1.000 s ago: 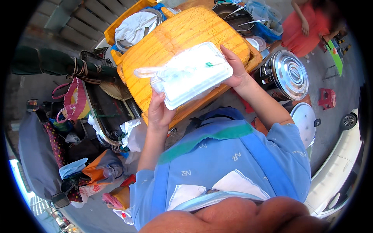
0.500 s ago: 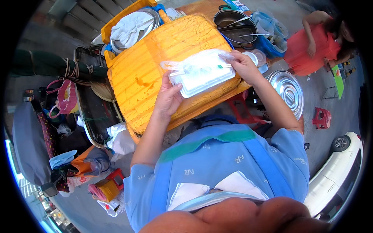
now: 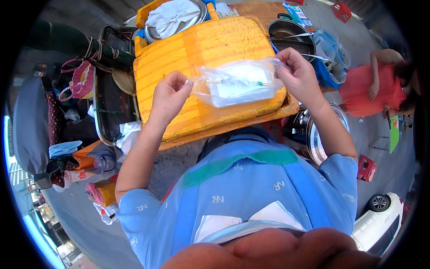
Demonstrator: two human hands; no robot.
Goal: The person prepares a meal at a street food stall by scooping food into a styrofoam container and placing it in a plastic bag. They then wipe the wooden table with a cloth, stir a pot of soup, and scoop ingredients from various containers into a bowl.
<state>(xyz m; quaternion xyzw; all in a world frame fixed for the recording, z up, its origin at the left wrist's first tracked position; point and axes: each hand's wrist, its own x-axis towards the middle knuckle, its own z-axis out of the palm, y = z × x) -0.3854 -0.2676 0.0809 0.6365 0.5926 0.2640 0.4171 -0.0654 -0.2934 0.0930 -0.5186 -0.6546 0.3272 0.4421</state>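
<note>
Blue cloth makes up the shirt (image 3: 242, 193) nearest the view. Beyond it, the left hand (image 3: 171, 96) pinches the left edge of a clear plastic bag (image 3: 200, 93) between thumb and forefinger, and the right hand (image 3: 301, 76) grips the bag's right corner, fingers curled in. Inside the bag lie a white box (image 3: 242, 95) and a thin stick (image 3: 215, 81), above a yellow lid (image 3: 224, 38); whether they rest on it I cannot tell. The lid's surface is cracked and creased, crossed by a tape strip. At its far edge sit a metal tray (image 3: 193, 21) under a white cloth (image 3: 168, 17) and a dark divided pan (image 3: 286, 30). Farther right, on grey ground (image 3: 354, 139), are a red stool (image 3: 366, 168), a white car (image 3: 374, 231) and a person in red (image 3: 367, 87).
</note>
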